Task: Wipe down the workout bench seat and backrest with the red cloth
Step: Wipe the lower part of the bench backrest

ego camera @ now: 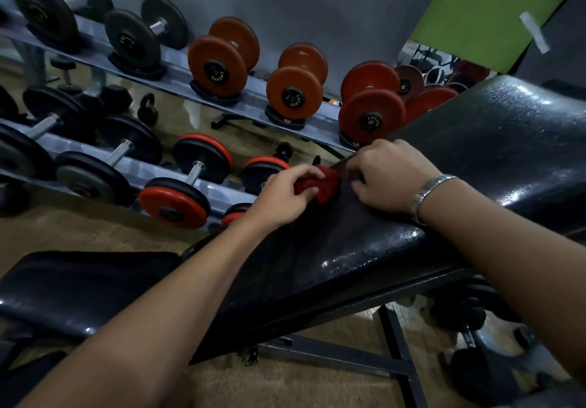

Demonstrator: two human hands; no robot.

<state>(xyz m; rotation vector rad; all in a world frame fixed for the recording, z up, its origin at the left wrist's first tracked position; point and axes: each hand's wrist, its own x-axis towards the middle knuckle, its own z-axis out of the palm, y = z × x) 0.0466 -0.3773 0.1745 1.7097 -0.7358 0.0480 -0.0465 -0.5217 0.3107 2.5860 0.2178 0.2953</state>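
The black padded backrest [494,160] slopes up to the right, and the flat black seat [85,284] lies at lower left. A red cloth [320,185] is bunched at the backrest's far edge. My left hand [285,198] grips the cloth from the left, fingers curled over it. My right hand [390,176] rests on the backrest just right of the cloth, fingers bent down at the pad's edge; whether it pinches the cloth I cannot tell. A metal bracelet circles that wrist.
A two-tier dumbbell rack [177,65] runs behind the bench, holding black and orange dumbbells [218,65]. A kettlebell [148,109] sits on the floor behind it. The bench's steel frame [399,357] and more dumbbells [475,372] lie at lower right.
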